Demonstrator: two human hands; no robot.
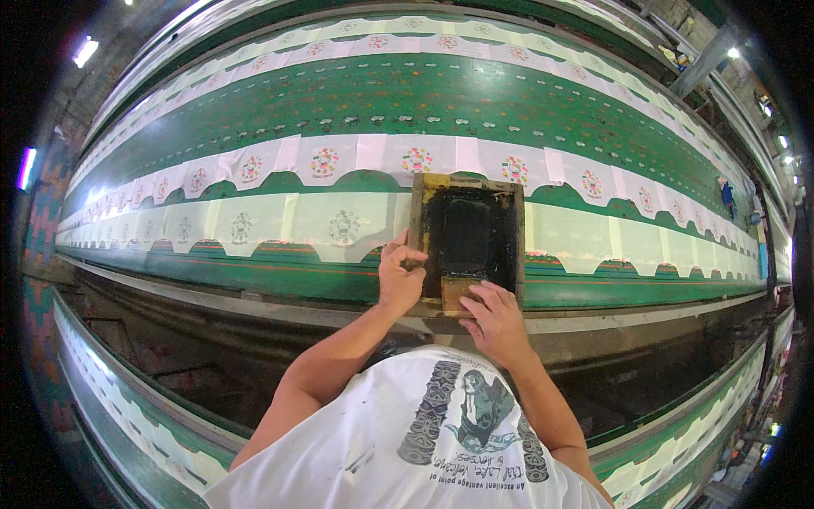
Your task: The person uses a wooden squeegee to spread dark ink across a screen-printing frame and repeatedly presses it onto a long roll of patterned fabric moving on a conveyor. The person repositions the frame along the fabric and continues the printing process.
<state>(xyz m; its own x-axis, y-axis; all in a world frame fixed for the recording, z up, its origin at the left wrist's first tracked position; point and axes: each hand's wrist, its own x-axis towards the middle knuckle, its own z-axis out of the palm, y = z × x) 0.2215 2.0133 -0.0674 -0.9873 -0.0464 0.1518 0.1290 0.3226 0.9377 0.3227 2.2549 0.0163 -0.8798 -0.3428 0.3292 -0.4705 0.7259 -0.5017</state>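
A wooden screen-printing frame (519, 225) with a dark, ink-stained mesh lies over a pale cloth piece on the long green table. My left hand (401, 276) is closed on the left rail of this frame, its thumb and forefinger over the inner edge. At the frame's near end, my right hand (495, 316) grips a wooden squeegee (454, 293), fingers over its top. The squeegee's lower edge is hidden. Just left of the frame lies a pale cloth piece (343, 227) with a dark round print; the cloth under the frame is mostly covered.
Along the green table (365, 102) run rows of scalloped cloth pieces. Behind the frame, the pink row (326, 159) carries multicoloured round prints. Pale pieces (585, 237) without a visible print continue to the right. A wooden rail (271, 307) borders the near edge. Another cloth-covered table (144, 416) stands nearer.
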